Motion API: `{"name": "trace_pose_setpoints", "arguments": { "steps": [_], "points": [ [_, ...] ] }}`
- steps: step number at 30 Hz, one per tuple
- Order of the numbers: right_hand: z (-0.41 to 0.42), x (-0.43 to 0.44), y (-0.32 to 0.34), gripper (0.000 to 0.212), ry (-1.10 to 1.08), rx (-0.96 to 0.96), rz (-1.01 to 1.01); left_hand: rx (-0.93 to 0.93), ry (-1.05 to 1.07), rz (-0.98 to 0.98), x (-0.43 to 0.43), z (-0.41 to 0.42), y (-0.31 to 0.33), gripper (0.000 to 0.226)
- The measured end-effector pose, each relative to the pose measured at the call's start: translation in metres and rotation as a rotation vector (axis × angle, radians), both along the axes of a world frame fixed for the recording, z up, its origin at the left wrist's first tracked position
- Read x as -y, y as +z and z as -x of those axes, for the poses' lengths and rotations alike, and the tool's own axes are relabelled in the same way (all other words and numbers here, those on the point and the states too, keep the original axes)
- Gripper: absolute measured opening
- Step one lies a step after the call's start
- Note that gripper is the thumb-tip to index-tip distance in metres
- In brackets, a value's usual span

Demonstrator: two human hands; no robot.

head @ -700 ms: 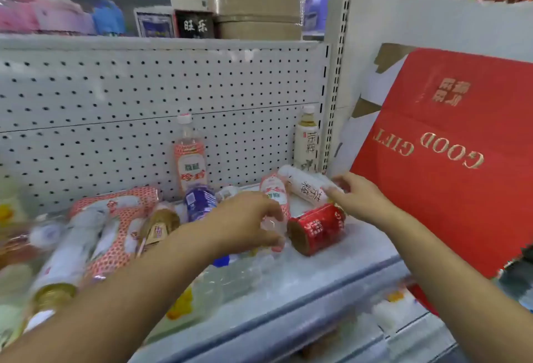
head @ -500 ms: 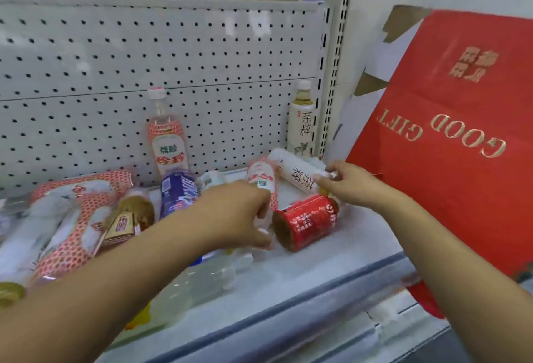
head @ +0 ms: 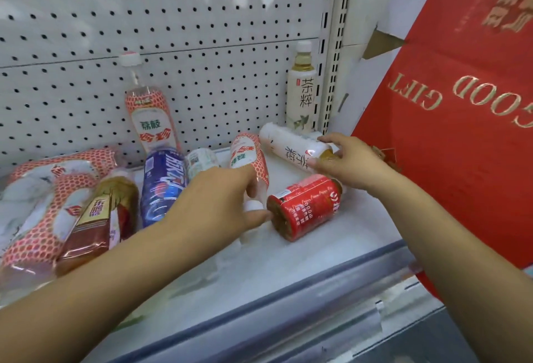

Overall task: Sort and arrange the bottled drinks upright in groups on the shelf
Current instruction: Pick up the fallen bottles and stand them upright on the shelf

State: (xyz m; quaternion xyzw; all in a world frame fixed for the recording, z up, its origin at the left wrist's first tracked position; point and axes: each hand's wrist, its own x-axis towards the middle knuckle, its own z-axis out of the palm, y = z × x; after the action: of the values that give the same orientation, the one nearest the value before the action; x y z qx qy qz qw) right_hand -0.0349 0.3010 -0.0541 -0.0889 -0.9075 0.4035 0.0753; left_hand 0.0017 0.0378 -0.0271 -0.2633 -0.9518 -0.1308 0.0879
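Bottles are mostly flopped over on the white metal shelf [head: 302,250], so plenty left to sort. Using the upright white-labelled tea bottle [head: 301,94] in the back corner as my landmark: its twin, a white-labelled tea bottle lying on its side [head: 288,147], is just in front of it, long axis running from base at the back-left to cap at the front-right. The right hand [head: 343,162] sits right on that cap end, fingers curled loosely around the neck — looks like a light grip, though I can't tell how firm. That hand is clearly the nearer one, so standing it up next to the landmark should just be a tip-up about the base.

Further left of the landmark, the left hand [head: 219,201] is closed around the neck of a fallen red-and-white honeycomb-patterned bottle [head: 248,157], cap toward the person. Its match, an upright honeycomb-patterned bottle [head: 151,120], stands against the pegboard well left of the landmark — my guess is that's its group. A short red-labelled bottle [head: 305,206] lies between both hands, untouched.
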Motion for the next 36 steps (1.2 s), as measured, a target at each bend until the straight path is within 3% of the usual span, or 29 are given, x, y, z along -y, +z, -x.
{"name": "trace_pose_setpoints", "arguments": {
  "steps": [7,12,16,20,27,36],
  "points": [
    [0.009,0.014,0.023,0.051,-0.13,-0.296,0.052,0.033,0.117,-0.391,0.015,0.009,0.044,0.021],
    [0.028,0.029,0.058,0.029,-0.104,-0.502,0.112,-0.135,0.151,-0.433,0.016,0.047,0.082,0.02],
    [0.049,0.039,0.084,0.042,-0.017,-0.532,0.157,-0.168,0.171,-0.413,0.006,0.084,0.098,0.026],
    [0.071,0.05,0.094,0.048,0.041,-0.517,0.041,-0.155,0.156,-0.489,-0.007,0.12,0.101,0.03],
    [0.097,0.053,0.1,0.049,0.25,-0.33,-0.123,-0.012,0.088,-0.555,-0.019,0.155,0.083,0.044],
    [0.126,0.05,0.091,0.04,0.187,-0.458,-0.147,-0.015,0.09,-0.584,-0.031,0.178,0.08,0.045]
  ]
}}
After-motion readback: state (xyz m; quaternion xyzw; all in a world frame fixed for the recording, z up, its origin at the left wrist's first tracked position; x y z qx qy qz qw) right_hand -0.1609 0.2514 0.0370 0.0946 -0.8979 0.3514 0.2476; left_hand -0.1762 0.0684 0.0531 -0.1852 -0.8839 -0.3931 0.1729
